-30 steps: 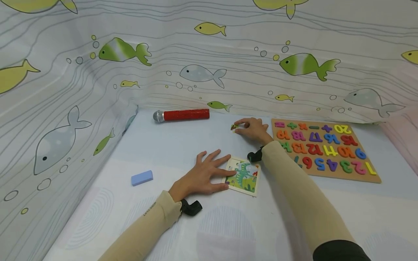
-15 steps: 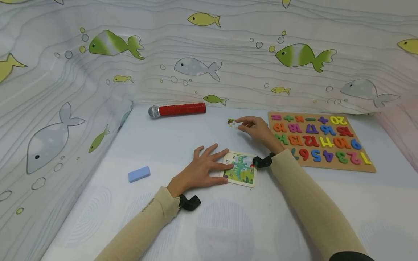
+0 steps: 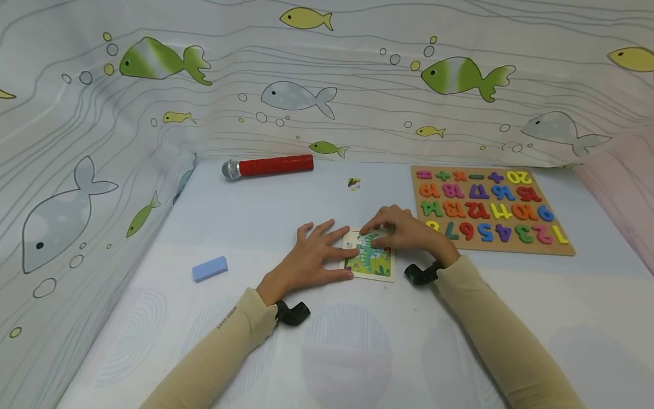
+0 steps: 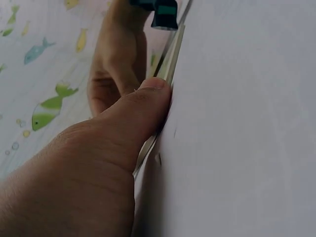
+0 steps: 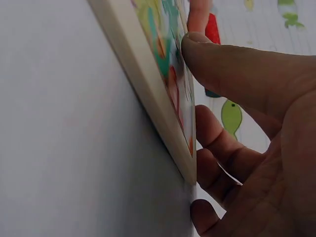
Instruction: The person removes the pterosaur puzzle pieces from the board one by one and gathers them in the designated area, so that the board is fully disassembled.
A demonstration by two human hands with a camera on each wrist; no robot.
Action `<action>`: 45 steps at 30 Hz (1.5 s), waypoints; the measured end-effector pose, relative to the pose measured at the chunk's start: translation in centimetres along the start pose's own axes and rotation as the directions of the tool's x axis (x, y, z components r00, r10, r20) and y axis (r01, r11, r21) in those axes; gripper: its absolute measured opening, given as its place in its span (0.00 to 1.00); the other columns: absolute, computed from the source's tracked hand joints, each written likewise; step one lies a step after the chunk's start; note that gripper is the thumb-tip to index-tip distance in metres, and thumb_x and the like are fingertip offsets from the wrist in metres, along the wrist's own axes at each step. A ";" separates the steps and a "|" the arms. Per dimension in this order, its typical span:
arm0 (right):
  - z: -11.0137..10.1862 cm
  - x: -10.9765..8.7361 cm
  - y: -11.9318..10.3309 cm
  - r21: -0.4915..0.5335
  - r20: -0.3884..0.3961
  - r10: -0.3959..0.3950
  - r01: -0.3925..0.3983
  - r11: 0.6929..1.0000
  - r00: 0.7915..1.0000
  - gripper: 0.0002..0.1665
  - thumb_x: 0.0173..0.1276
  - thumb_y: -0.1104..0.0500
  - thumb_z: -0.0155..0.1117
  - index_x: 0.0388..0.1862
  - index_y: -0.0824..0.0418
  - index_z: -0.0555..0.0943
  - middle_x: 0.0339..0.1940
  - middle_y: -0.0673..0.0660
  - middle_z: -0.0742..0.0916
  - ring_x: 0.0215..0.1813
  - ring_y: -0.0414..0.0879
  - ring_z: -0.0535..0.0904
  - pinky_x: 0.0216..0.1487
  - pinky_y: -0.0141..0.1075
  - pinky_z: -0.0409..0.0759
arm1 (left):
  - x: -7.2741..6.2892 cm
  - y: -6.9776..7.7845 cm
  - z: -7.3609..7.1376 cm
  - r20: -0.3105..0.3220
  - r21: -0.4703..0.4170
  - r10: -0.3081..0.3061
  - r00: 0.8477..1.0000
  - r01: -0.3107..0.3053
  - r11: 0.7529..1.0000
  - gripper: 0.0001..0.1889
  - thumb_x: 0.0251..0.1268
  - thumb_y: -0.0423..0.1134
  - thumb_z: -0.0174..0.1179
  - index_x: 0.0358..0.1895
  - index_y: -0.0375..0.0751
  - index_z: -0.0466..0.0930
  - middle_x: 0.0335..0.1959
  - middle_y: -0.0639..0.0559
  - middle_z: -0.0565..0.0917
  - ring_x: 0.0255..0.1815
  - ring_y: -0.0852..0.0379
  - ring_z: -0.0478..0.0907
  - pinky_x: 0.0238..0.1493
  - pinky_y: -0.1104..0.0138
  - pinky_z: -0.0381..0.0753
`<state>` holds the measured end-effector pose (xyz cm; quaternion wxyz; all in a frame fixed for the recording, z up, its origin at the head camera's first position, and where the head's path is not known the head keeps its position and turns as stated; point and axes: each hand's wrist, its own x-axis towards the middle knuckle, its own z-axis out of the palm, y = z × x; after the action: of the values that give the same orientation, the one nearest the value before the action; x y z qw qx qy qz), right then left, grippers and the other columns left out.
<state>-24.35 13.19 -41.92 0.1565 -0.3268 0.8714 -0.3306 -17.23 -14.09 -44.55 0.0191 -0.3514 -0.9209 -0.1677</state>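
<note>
Resting the splay-fingered left hand (image 3: 313, 260) on the framed dinosaur jigsaw puzzle (image 3: 369, 263) while touching its far part with the right hand (image 3: 403, 230), leaving unclear whether pinching anything.

white surface (image 3: 245, 369) bears puzzle (image 3: 377, 267), piece (image 3: 353, 184), microphone (image 3: 271, 166), block (image 3: 210, 269), number board (image 3: 490, 200).

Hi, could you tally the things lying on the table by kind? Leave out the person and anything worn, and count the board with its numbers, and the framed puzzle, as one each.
Red microphone: 1
Blue block: 1
Number board: 1
Framed dinosaur puzzle: 1
Loose puzzle piece: 1
Total: 5 in sight
</note>
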 end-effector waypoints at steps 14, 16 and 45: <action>0.8 -0.7 -0.3 -0.124 0.017 -0.073 0.074 0.989 0.997 0.20 0.69 0.60 0.67 0.59 0.48 0.87 0.46 0.56 0.81 0.41 0.49 0.64 0.43 0.45 0.52 | 0.1 -0.2 0.4 -0.009 -0.023 0.031 0.999 -0.031 0.999 0.23 0.71 0.62 0.55 0.67 0.71 0.78 0.79 0.52 0.67 0.82 0.40 0.55 0.72 0.35 0.49; 0.8 -0.8 -0.4 -0.120 0.019 -0.067 0.068 0.990 0.998 0.20 0.70 0.60 0.67 0.59 0.48 0.86 0.47 0.56 0.81 0.42 0.49 0.64 0.43 0.45 0.52 | 0.1 -0.2 0.5 -0.004 -0.007 0.044 0.999 -0.044 0.999 0.23 0.72 0.62 0.54 0.68 0.70 0.77 0.79 0.51 0.66 0.83 0.39 0.54 0.72 0.35 0.50; 0.6 -0.6 -0.5 -0.080 0.005 -0.102 0.102 0.992 0.995 0.20 0.70 0.62 0.67 0.59 0.49 0.85 0.49 0.56 0.82 0.45 0.50 0.66 0.44 0.45 0.52 | 0.0 0.2 -0.1 0.100 0.022 0.013 0.995 -0.015 1.000 0.25 0.77 0.62 0.43 0.73 0.75 0.68 0.84 0.49 0.54 0.86 0.37 0.41 0.75 0.33 0.42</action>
<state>-23.34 13.05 -42.03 0.1267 -0.3771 0.8660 -0.3029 -17.11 -13.95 -44.40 -0.0217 -0.3656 -0.9200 -0.1395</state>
